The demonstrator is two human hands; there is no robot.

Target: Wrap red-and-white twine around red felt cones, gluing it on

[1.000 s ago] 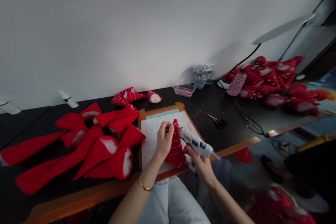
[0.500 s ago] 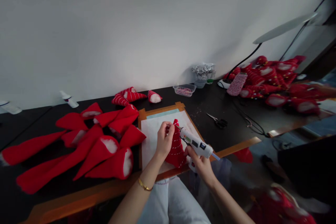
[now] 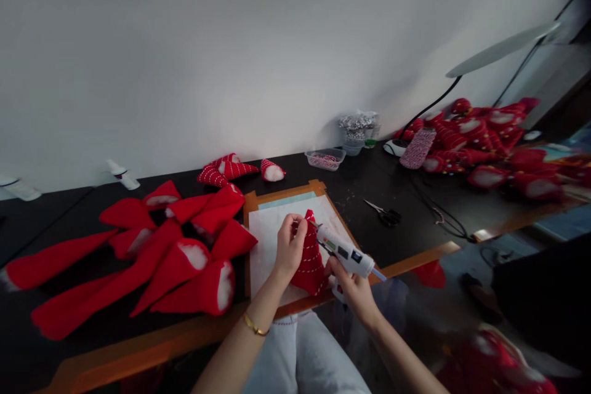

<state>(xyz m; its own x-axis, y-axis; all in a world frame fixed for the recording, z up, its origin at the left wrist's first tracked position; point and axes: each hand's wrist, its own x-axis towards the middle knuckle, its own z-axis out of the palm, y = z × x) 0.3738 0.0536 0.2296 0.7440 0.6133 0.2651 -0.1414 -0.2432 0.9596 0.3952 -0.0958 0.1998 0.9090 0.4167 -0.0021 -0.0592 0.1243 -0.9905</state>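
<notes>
A red cone with white stitched lines (image 3: 308, 265) lies on the white sheet (image 3: 268, 228), its narrow tip pointing away from me. My left hand (image 3: 290, 246) is at the upper left of the cone, thumb and fingers pinched together near its tip; whatever is between the fingertips is too small to make out. In my right hand (image 3: 351, 286) is a white glue gun (image 3: 346, 252), its nozzle reaching the cone's upper part close to my left fingertips. A pale glue stick pokes out of the gun's back end.
Stuffed red cones (image 3: 184, 258) cover the table's left side. Striped cones (image 3: 226, 169), a clear tray (image 3: 325, 160) and tinsel (image 3: 357, 123) stand along the wall. Scissors (image 3: 384, 213), a twine spool (image 3: 418, 148), a lamp (image 3: 503, 49) and decorated red pieces (image 3: 475, 132) are at right.
Both hands, the cone and the glue gun look almost unmoved. The view has shifted very slightly.
</notes>
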